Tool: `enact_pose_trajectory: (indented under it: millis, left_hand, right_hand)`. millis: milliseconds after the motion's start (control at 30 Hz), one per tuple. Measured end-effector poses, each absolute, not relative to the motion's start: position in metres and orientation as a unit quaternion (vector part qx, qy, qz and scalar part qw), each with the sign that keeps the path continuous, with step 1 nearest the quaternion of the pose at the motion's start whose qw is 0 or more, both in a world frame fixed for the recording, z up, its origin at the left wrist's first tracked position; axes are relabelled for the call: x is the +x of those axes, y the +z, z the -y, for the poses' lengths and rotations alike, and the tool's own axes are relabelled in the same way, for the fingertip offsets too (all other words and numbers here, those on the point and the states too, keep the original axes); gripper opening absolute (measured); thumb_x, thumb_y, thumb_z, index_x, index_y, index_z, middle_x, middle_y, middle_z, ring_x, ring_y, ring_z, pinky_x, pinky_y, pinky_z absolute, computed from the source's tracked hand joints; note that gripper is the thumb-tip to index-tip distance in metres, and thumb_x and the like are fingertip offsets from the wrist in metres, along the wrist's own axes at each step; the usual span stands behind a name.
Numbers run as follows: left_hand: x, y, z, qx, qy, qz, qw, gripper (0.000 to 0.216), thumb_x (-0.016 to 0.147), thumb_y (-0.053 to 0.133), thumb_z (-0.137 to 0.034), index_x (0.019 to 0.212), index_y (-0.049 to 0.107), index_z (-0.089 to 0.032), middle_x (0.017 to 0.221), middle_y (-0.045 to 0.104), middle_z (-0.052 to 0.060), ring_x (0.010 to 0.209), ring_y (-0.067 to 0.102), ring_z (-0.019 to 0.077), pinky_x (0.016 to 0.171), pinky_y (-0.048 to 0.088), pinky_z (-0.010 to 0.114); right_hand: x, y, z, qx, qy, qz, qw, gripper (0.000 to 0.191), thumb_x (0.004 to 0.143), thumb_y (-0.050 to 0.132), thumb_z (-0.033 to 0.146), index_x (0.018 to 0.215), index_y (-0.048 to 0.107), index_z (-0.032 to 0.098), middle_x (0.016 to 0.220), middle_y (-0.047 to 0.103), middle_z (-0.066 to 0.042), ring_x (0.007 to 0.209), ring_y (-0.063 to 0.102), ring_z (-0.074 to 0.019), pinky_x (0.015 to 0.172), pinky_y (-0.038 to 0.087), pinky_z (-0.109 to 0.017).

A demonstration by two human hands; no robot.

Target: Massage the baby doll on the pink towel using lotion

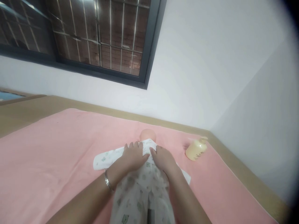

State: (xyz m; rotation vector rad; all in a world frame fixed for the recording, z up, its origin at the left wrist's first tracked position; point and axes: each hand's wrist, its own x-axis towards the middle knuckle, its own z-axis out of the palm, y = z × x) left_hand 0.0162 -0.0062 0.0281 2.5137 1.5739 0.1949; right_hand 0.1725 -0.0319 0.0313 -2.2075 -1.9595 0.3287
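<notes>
Evenly, two bare forearms (84, 196) rise from the bottom edge and slant inward, the left one circled at the wrist by a shiny silver-coloured bracelet (107, 180). Between them runs the lower part of a white garment (143, 183), thin and softly creased, somewhat blurred, with small scattered prints, some of them green; a dark grey strip (150, 216) shows low in its middle.

Farther up, the left hand (135, 157) lies palm down on the garment's upper part, uncurled, fingers pointing away and thumb stretched toward the middle. Opposite it, the right hand (164, 158) rests on the other side, thumb angled inward and fingers bent away; whether it pinches any cloth I cannot tell. The thumbs sit near each other but apart.

The garment is spread lengthwise on a smooth, matte pink sheet (58, 155), its sleeves (106, 159) reaching out past both hands. Just beyond its neckline shows a rounded, smooth, pinkish head (148, 135), doll-like, with only the top in view.

Right of the right hand, well apart, stands a pale yellow bottle (195, 150) with a pump top (203, 139). Past the sheet come a tan surface (23, 116), a plain white wall (198, 62) and a dark-framed window (151, 46), with metal bars (110, 31) beyond the glass.
</notes>
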Motion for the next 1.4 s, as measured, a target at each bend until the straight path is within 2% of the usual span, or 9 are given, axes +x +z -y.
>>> enact_pose_trajectory:
  millis: [100, 333, 600, 867, 1000, 1167, 1400]
  left_hand:
    - [0.017, 0.030, 0.007, 0.842, 0.059, -0.529, 0.088, 0.062, 0.087, 0.028, -0.053, 0.130, 0.047, -0.012, 0.133, 0.049, 0.020, 0.122, 0.044, 0.0388, 0.099, 0.031, 0.055]
    - [0.013, 0.034, -0.008, 0.820, 0.079, -0.537, 0.179, 0.051, 0.085, 0.032, -0.051, 0.117, 0.053, -0.018, 0.118, 0.059, 0.014, 0.107, 0.054, 0.0318, 0.090, 0.040, 0.045]
    - [0.019, 0.029, 0.007, 0.831, 0.069, -0.544, 0.091, 0.061, 0.087, 0.025, -0.054, 0.127, 0.048, -0.013, 0.132, 0.051, 0.019, 0.122, 0.043, 0.0376, 0.102, 0.023, 0.061]
    - [0.015, 0.032, -0.005, 0.815, 0.082, -0.554, 0.149, 0.052, 0.086, 0.030, -0.051, 0.119, 0.052, -0.018, 0.122, 0.058, 0.014, 0.114, 0.050, 0.0329, 0.100, 0.028, 0.058]
    - [0.017, 0.030, 0.000, 0.821, 0.084, -0.550, 0.129, 0.059, 0.087, 0.028, -0.056, 0.123, 0.050, -0.017, 0.125, 0.056, 0.015, 0.118, 0.047, 0.0354, 0.102, 0.024, 0.063]
    - [0.019, 0.027, 0.009, 0.834, 0.078, -0.542, 0.066, 0.063, 0.089, 0.024, -0.056, 0.127, 0.049, -0.013, 0.131, 0.051, 0.020, 0.122, 0.044, 0.0394, 0.101, 0.020, 0.066]
    - [0.020, 0.026, 0.004, 0.820, 0.082, -0.558, 0.099, 0.059, 0.087, 0.028, -0.055, 0.125, 0.050, -0.016, 0.129, 0.053, 0.017, 0.120, 0.046, 0.0356, 0.103, 0.022, 0.063]
  right_hand:
    - [0.173, 0.031, 0.032, -0.738, 0.112, 0.659, 0.091, 0.055, 0.097, 0.021, 0.049, 0.110, 0.059, 0.012, 0.109, 0.064, -0.017, 0.098, 0.058, -0.0272, 0.082, 0.038, -0.036]
    - [0.164, 0.032, 0.044, -0.724, 0.041, 0.687, 0.052, 0.046, 0.096, 0.028, 0.043, 0.114, 0.056, 0.010, 0.114, 0.059, -0.020, 0.106, 0.053, -0.0299, 0.085, 0.036, -0.039]
    - [0.163, 0.037, 0.039, -0.760, 0.074, 0.644, 0.054, 0.052, 0.097, 0.023, 0.047, 0.111, 0.059, 0.011, 0.113, 0.061, -0.020, 0.100, 0.057, -0.0291, 0.081, 0.038, -0.037]
    - [0.160, 0.034, 0.049, -0.730, 0.018, 0.682, 0.049, 0.051, 0.097, 0.025, 0.045, 0.118, 0.055, 0.009, 0.113, 0.059, -0.020, 0.107, 0.053, -0.0311, 0.087, 0.037, -0.042]
    - [0.159, 0.034, 0.045, -0.747, 0.028, 0.663, 0.044, 0.046, 0.097, 0.027, 0.041, 0.113, 0.057, 0.010, 0.110, 0.061, -0.019, 0.103, 0.055, -0.0305, 0.084, 0.038, -0.041]
    - [0.163, 0.034, 0.041, -0.746, 0.045, 0.662, 0.048, 0.050, 0.098, 0.023, 0.046, 0.109, 0.058, 0.012, 0.110, 0.061, -0.017, 0.100, 0.056, -0.0302, 0.081, 0.039, -0.041]
    - [0.164, 0.032, 0.048, -0.732, 0.018, 0.680, 0.038, 0.042, 0.098, 0.025, 0.040, 0.109, 0.056, 0.013, 0.109, 0.060, -0.016, 0.102, 0.055, -0.0306, 0.082, 0.039, -0.043]
